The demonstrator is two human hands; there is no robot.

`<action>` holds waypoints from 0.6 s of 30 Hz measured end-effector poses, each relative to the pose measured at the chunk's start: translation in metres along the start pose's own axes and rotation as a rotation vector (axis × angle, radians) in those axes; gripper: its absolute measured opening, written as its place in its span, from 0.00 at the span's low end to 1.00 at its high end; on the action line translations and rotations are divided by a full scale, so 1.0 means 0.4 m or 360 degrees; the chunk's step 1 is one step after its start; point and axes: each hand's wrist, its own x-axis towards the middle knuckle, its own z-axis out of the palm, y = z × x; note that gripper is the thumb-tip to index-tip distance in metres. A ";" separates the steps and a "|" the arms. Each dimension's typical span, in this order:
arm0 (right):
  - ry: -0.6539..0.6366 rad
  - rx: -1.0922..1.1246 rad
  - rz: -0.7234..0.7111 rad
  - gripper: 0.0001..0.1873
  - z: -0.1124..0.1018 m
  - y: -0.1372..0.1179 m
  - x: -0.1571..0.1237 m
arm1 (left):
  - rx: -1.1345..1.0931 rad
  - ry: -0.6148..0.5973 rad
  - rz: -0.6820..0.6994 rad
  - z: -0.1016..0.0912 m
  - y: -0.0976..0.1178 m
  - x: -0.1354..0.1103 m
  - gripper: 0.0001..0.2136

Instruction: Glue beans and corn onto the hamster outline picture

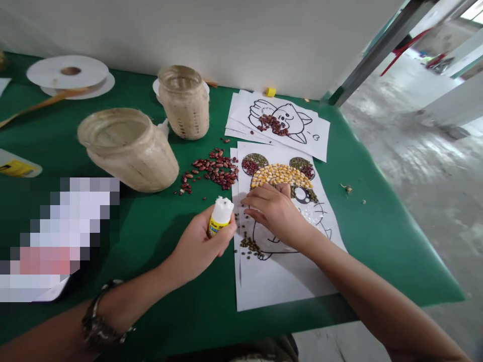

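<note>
In my left hand (206, 239) is a glue stick (220, 217) with a yellow label, its worn white end pointing up. My right hand (277, 211) rests over the face of an animal drawing (279, 281) on white paper, fingers bent; whether a bean is pinched in them is hidden. Yellow corn kernels (281, 175) cover the drawing's forehead. Green and red beans fill both ears, and green beans lie beside the visible eye. A shiny film shows on the cheek. Loose mung beans (251, 245) lie at the paper's lower left, and red beans (219, 170) are heaped left of it.
Two cloudy jars (128, 151) stand at the back left, near a white spool (71, 73). Another drawing with red beans (279, 120) lies behind. A blurred-out device (64, 236) and a yellow-labelled bottle (18, 163) are at left. The green table's (396, 251) edge runs along the right.
</note>
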 end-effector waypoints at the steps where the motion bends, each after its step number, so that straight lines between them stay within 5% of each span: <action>1: -0.0006 0.0006 0.0005 0.05 0.004 0.001 0.002 | 0.0016 -0.0001 -0.0006 0.001 -0.001 0.001 0.05; 18: -0.0001 0.0124 -0.0046 0.10 0.022 -0.003 0.006 | 0.0077 -0.0060 0.0013 -0.002 -0.010 0.003 0.04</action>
